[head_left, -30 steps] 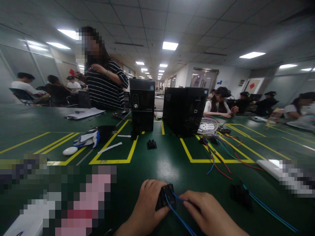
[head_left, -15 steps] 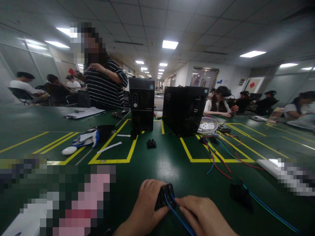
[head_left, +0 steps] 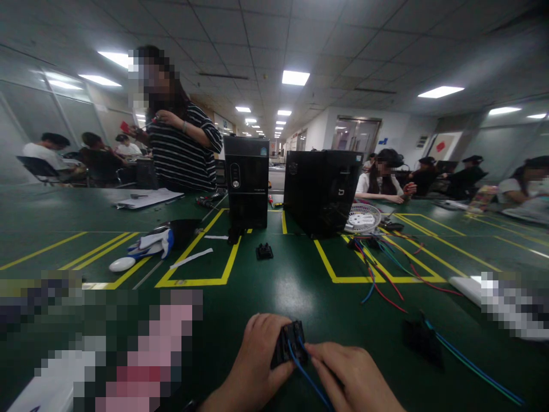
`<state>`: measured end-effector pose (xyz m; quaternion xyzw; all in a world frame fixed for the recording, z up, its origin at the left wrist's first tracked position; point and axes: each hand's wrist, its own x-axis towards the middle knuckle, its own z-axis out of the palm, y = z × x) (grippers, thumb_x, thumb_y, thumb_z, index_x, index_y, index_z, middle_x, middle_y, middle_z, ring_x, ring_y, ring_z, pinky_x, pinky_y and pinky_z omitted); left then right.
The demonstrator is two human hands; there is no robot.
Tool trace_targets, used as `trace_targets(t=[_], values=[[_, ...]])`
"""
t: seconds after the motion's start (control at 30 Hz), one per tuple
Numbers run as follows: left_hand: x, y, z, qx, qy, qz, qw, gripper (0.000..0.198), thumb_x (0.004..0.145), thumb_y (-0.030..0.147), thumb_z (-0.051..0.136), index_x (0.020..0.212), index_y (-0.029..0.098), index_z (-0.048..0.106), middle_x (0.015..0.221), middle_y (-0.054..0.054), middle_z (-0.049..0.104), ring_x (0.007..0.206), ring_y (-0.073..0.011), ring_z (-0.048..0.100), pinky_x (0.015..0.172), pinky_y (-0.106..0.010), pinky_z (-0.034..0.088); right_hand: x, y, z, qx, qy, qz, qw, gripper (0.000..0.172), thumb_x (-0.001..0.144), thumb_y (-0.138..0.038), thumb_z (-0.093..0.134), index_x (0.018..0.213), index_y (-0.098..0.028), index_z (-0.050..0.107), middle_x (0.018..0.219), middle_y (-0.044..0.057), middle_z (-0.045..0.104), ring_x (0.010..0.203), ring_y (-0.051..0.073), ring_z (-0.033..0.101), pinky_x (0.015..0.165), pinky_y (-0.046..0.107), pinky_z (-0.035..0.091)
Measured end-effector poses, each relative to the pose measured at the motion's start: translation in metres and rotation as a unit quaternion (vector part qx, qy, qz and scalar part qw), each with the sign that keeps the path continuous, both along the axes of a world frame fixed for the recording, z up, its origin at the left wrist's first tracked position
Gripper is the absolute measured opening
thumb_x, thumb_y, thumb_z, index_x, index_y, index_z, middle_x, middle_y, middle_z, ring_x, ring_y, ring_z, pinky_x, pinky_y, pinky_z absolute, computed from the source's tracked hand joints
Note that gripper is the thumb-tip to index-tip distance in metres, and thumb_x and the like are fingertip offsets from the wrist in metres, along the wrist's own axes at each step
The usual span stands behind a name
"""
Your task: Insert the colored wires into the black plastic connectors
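Observation:
Low in the middle of the head view, my left hand (head_left: 259, 357) is closed around a small black terminal block (head_left: 290, 340). Its fingers wrap the block's left side and hide part of it. Two blue wires (head_left: 309, 375) run from the block down toward the bottom edge. My right hand (head_left: 354, 372) is closed at the block's right side, thumb and forefinger pinching one blue wire close to where it meets the block. Whether that wire end is seated inside cannot be made out.
Two black computer cases (head_left: 247, 183) stand ahead. A small black part (head_left: 264, 251) lies before them. To the right are loose coloured wires (head_left: 386, 277), a white round basket (head_left: 362, 218) and a dark piece (head_left: 422, 342) with wires. A person in a striped top (head_left: 184, 149) stands at left.
Both hands stay around the terminal block and wire with hardly any movement. The view has shifted very slightly.

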<state>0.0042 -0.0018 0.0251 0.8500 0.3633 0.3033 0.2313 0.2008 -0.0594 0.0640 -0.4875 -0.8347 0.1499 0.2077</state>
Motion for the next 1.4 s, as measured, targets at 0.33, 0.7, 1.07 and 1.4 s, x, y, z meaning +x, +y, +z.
trace_targets(t=[0.33, 0.7, 1.07, 1.4], values=[[-0.001, 0.001, -0.002, -0.004, 0.014, 0.007, 1.000, 0.041, 0.078, 0.024, 0.068, 0.115, 0.025, 0.050, 0.113, -0.004, 0.060, 0.107, -0.0273, 0.051, 0.101, -0.051, 0.031, 0.011, 0.002, 0.015, -0.027, -0.088, -0.060, 0.994, 0.028, 0.092, -0.019, 0.042, 0.102, -0.028, 0.067, 0.094, 0.001, 0.073, 0.082, 0.020, 0.070, 0.071, 0.028, 0.050], [-0.002, 0.001, -0.005, 0.003, 0.017, 0.000, 1.000, 0.041, 0.078, 0.024, 0.068, 0.114, 0.025, 0.048, 0.112, -0.004, 0.059, 0.105, -0.0256, 0.052, 0.101, -0.049, 0.031, 0.004, 0.000, -0.001, 0.013, 0.011, -0.033, 0.999, 0.025, 0.091, -0.020, 0.045, 0.097, -0.020, 0.069, 0.084, 0.004, 0.073, 0.075, 0.018, 0.069, 0.065, 0.024, 0.048], [-0.002, 0.002, -0.004, -0.006, 0.014, 0.003, 1.000, 0.041, 0.079, 0.024, 0.068, 0.115, 0.026, 0.049, 0.113, -0.004, 0.059, 0.107, -0.0269, 0.051, 0.101, -0.052, 0.030, 0.007, 0.003, 0.008, -0.038, -0.085, -0.056, 0.994, 0.021, 0.091, -0.022, 0.047, 0.092, -0.028, 0.068, 0.085, -0.001, 0.073, 0.076, 0.019, 0.069, 0.065, 0.026, 0.046], [0.000, 0.001, -0.003, -0.009, 0.012, 0.006, 1.000, 0.041, 0.078, 0.022, 0.067, 0.115, 0.027, 0.049, 0.113, -0.004, 0.059, 0.107, -0.0269, 0.052, 0.102, -0.053, 0.029, 0.008, 0.001, 0.005, 0.026, -0.056, -0.056, 0.997, 0.027, 0.094, -0.021, 0.040, 0.097, -0.025, 0.067, 0.086, 0.001, 0.073, 0.078, 0.017, 0.069, 0.069, 0.025, 0.046]])
